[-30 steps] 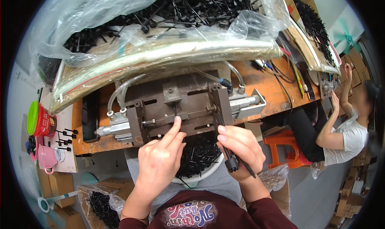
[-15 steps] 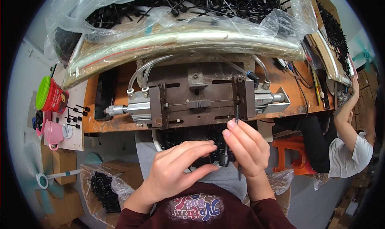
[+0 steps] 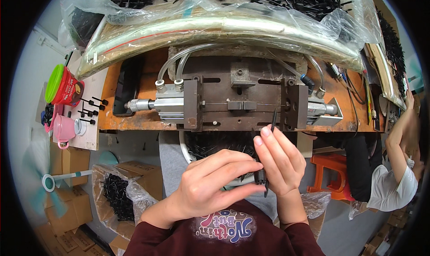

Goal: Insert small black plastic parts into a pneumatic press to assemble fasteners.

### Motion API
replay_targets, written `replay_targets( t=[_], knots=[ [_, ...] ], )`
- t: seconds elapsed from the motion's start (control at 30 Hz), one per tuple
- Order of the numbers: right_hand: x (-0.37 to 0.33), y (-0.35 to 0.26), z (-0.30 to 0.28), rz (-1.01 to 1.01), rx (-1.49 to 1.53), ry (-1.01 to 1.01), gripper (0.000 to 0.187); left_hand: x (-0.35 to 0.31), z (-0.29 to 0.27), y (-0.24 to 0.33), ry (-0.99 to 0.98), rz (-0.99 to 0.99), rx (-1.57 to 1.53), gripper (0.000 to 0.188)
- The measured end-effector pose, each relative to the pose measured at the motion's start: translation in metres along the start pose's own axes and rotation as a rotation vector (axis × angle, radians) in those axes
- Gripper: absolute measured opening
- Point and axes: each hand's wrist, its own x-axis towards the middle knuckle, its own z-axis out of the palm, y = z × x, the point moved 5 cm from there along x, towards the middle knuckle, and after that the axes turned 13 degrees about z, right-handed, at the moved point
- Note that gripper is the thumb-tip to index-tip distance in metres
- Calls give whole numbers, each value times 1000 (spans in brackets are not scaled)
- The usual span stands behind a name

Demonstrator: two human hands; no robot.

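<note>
My right hand (image 3: 281,164) is closed, holding a thin black rod (image 3: 274,118) upright against its fingers. Beside it, a black stem with a thick ribbed head (image 3: 260,177) hangs head down between my hands. My left hand (image 3: 215,180) has its thumb and fingertips around that head; the exact contact is partly hidden. Just beyond my hands stands a dark metal fixture (image 3: 219,117) with a small grooved block (image 3: 242,105) at its middle. A thin rod runs from the block towards both end plates. Black parts (image 3: 219,144) lie in a heap below the fixture's front edge.
Air cylinders (image 3: 170,104) with clear hoses (image 3: 181,63) flank the fixture on the orange bench. Behind it, a plastic-lined box (image 3: 215,32) holds many black parts. A red tub (image 3: 69,88) and pink cup (image 3: 65,128) stand left. At right, a co-worker (image 3: 392,180) sits near an orange stool (image 3: 329,166).
My left hand has moved right, bringing its thumb and fingers to the thick black head beside my right hand. The whole view has shifted, with the bench now higher in the picture.
</note>
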Motion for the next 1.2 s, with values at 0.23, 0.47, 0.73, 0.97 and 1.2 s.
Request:
replay_targets(
  t=[0.23,0.47,0.73,0.97,1.2],
  knots=[
    [-1,16,0,107,-21,-17,26,-1,-2,-9,18,-43,121,35],
    [-8,27,-13,355,113,14,17,-1,13,-34,-167,86,566,22],
    [-18,24,-12,481,213,22,29,4,16,-43,-224,56,641,24],
    [-28,32,-10,436,432,21,32,4,11,-48,-172,-50,506,23],
    [-22,25,-15,405,359,-13,37,10,10,-43,-209,-92,517,24]
  ],
)
